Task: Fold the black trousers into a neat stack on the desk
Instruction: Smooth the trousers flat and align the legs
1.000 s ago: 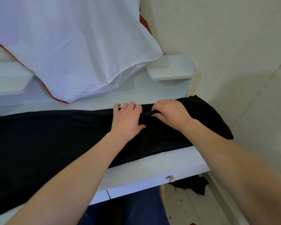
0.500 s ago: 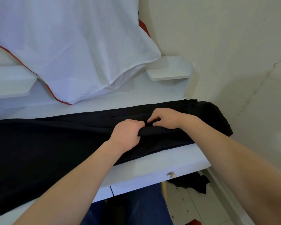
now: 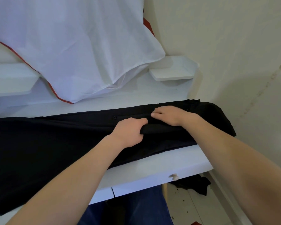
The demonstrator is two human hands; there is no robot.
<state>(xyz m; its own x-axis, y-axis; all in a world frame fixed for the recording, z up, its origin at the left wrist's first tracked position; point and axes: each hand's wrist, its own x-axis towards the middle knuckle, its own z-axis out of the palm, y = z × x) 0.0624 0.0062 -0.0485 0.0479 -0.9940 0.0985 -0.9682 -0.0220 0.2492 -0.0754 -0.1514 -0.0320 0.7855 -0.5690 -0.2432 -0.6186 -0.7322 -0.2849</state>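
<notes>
Trousers (image 3: 55, 140) are lying lengthwise across the white desk (image 3: 169, 163), waist end hanging over its right edge. Left hand (image 3: 128, 132) is closing its grip around a raised fold of black cloth; right hand (image 3: 170, 115) is resting just beside it, fingers curled onto the same fold, pinch not fully visible. Judgement: both hands should be pulling the fold level and taut, edges aligned, before pressing flat.

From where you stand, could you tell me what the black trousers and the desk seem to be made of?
Black trousers: a matte woven fabric, probably; they drape limply and bunch under the left hand. Desk: smooth, white, faintly glossy, likely painted or laminated board; its core can't be seen.
</notes>
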